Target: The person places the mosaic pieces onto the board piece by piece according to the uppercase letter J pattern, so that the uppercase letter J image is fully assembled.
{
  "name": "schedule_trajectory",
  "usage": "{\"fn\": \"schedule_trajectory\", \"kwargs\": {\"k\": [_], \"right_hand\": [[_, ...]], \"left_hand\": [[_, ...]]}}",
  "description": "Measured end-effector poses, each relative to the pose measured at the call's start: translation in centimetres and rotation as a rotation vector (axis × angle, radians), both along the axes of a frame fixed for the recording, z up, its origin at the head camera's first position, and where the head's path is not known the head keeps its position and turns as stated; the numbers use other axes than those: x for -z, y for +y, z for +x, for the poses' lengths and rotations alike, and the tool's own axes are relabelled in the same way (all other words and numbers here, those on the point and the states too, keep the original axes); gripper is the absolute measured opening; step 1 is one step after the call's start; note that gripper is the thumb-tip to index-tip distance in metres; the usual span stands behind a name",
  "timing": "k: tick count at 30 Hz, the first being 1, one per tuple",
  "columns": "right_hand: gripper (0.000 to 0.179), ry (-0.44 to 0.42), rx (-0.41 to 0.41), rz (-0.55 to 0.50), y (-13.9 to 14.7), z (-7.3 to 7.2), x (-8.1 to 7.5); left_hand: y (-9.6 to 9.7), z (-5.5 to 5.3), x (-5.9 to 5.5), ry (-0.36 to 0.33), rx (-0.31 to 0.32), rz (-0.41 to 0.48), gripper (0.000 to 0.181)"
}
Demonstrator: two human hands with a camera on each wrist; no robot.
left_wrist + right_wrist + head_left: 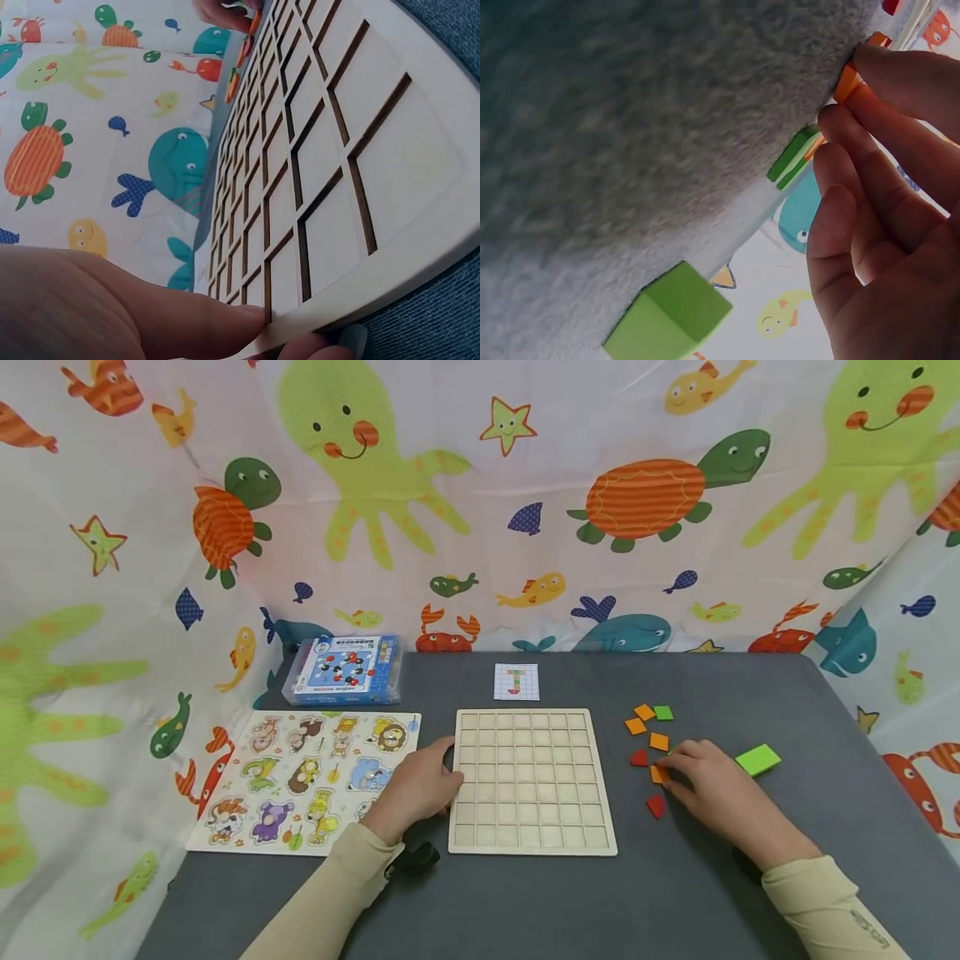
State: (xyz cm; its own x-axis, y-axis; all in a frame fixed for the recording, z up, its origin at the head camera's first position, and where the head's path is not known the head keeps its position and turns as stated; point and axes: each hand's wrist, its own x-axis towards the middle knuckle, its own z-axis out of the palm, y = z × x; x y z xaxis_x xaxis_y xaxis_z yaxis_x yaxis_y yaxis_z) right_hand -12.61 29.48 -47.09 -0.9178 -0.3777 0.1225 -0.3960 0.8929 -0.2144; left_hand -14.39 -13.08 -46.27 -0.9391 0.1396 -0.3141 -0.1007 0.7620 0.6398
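My left hand (420,783) grips the left edge of a pale wooden grid board (528,770). In the left wrist view, the thumb (202,322) lies on the board's rim and fingertips show beneath it. The board's squares hold no tiles. To its right, my right hand (708,785) pinches an orange square tile (659,775) between thumb and index finger, low over the table. Around that hand lie other orange tiles (635,726), red pieces (656,807) and a green square tile (663,713). A larger light-green block (758,760) sits right of the hand.
A small card with a J-shaped coloured pattern (516,682) lies behind the board. An animal puzzle board (307,781) rests at the left, partly under my left arm. Behind it stands a blue-and-white boxed set (345,668). A printed sea-animal cloth (480,552) borders the dark table.
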Motion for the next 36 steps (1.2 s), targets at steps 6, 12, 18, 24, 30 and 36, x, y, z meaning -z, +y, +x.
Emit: {"fn": "schedule_trajectory", "kwargs": {"k": [6,12,18,24,30,36], "right_hand": [[0.024,-0.028,0.006,-0.023,-0.6,-0.1,-0.1],[0.027,-0.061,0.023,-0.061,-2.4,-0.6,-0.7],[0.027,-0.075,-0.015,-0.094,-6.8,-2.7,-1.4],[0.026,-0.109,-0.065,-0.098,-12.1,-5.4,-2.2],[0.024,-0.127,-0.113,-0.124,-16.5,-6.7,-1.9],[0.021,-0.088,-0.163,-0.132,-18.6,-7.5,-0.9]], "left_hand": [[0.0,-0.3,0.4,-0.008,-0.017,0.026,0.065],[0.2,-0.4,0.7,-0.005,-0.040,0.036,0.063],[0.3,-0.4,0.5,-0.004,-0.053,0.032,0.062],[0.2,-0.6,0.4,0.011,-0.045,0.029,0.061],[0.4,-0.3,0.2,0.020,-0.054,0.001,0.060],[0.3,-0.3,0.4,0.029,-0.040,0.007,0.060]]}}
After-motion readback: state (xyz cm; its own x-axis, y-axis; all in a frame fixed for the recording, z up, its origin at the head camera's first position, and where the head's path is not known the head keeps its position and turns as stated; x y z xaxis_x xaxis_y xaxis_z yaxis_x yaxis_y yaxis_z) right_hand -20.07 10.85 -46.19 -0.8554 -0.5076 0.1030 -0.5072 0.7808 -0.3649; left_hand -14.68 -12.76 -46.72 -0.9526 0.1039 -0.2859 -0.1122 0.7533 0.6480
